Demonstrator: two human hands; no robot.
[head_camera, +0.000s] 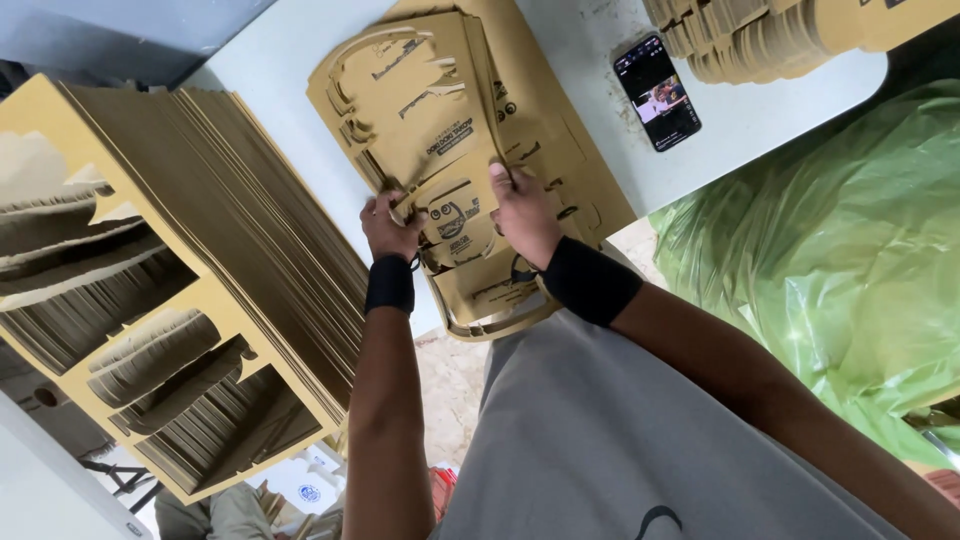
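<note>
A person in a grey shirt (600, 440) stands over a pale tabletop (290, 60), both wrists wrapped in black bands, working a die-cut cardboard sheet (470, 215) that lies at the tabletop's near edge on top of a small stack of like sheets (420, 90). The left hand (392, 225) is clenched on the sheet's left side, fingers curled around a punched-out strip of card. The right hand (522, 215) presses on the sheet just beside it, forefinger stretched up along a cut line and thumb tucked under the card, so it too is grasping the sheet. To the left, a tall pile of cardboard scrap frames (170, 300) with their shapes already punched out leans across the view. Right of the person, a bulging green plastic bag (820, 260) sits below the tabletop's edge. Farther back on the tabletop, a smartphone (657, 92) lies face up with its screen lit, and beyond it, at the top right corner, rests another heap of cardboard pieces (770, 35).
</note>
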